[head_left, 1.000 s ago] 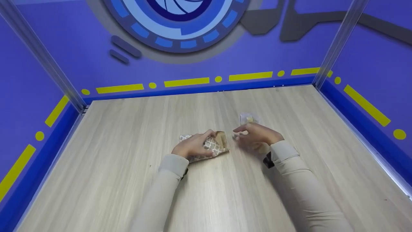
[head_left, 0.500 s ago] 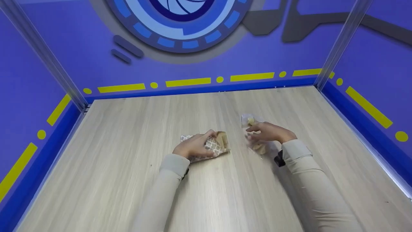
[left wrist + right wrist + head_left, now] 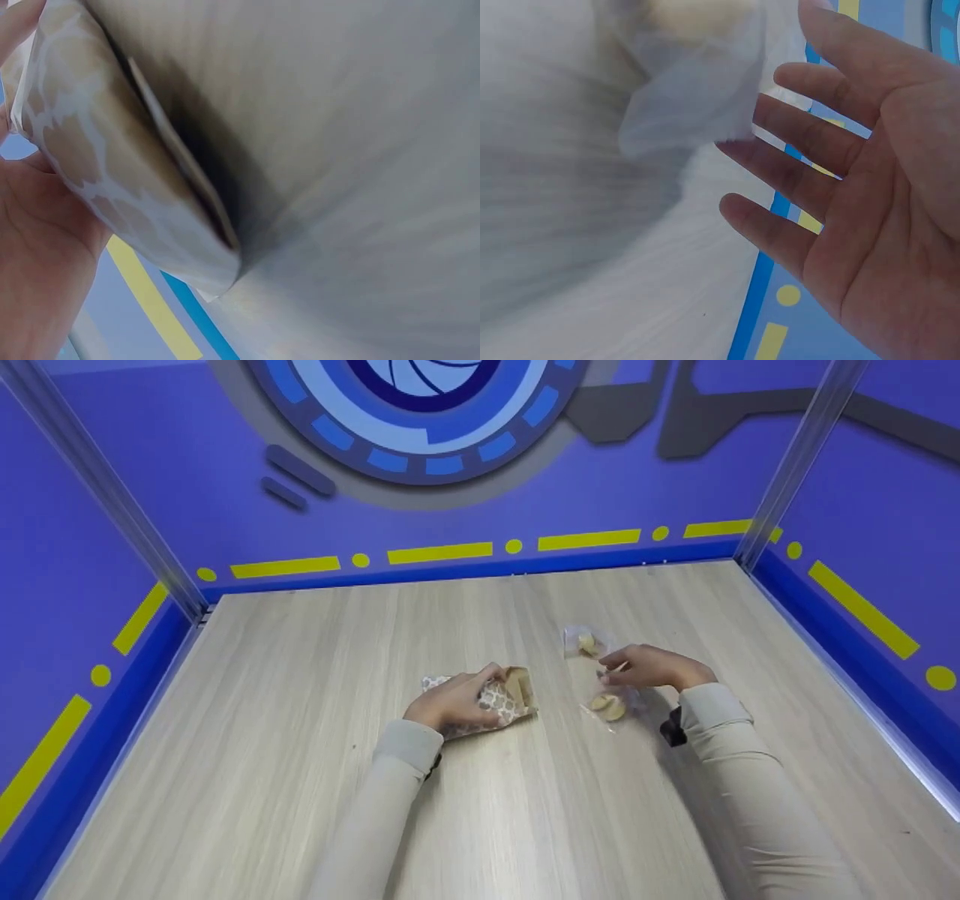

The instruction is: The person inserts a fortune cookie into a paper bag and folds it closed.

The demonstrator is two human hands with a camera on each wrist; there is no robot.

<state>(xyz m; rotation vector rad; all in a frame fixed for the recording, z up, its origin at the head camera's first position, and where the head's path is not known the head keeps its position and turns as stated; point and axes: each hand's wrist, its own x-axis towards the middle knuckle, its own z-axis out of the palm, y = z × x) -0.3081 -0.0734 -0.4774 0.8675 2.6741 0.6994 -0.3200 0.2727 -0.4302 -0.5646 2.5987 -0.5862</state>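
Note:
My left hand [image 3: 454, 701] grips a small paper bag [image 3: 499, 699] with a white and tan lattice pattern, thumb on the near side and fingers over the top. The bag lies on its side on the table, its brown-lined mouth facing right. In the left wrist view, the patterned bag [image 3: 105, 150] fills the upper left beside the palm. My right hand [image 3: 649, 667] hovers at two clear plastic packets, fingers spread loosely and holding nothing. The far packet [image 3: 586, 643] and near packet [image 3: 609, 706] each contain a pale tan, cookie-like piece. One clear wrapper [image 3: 697, 97] hangs close to the right fingertips.
The light wood tabletop [image 3: 300, 675] extends around both hands. Blue printed panels [image 3: 420, 525] with yellow dashes enclose the back and both sides. Metal posts [image 3: 795, 457] stand at the rear corners.
My right hand has moved right, away from the bag's mouth, and the near packet now shows below it. My left hand and the bag have stayed nearly still.

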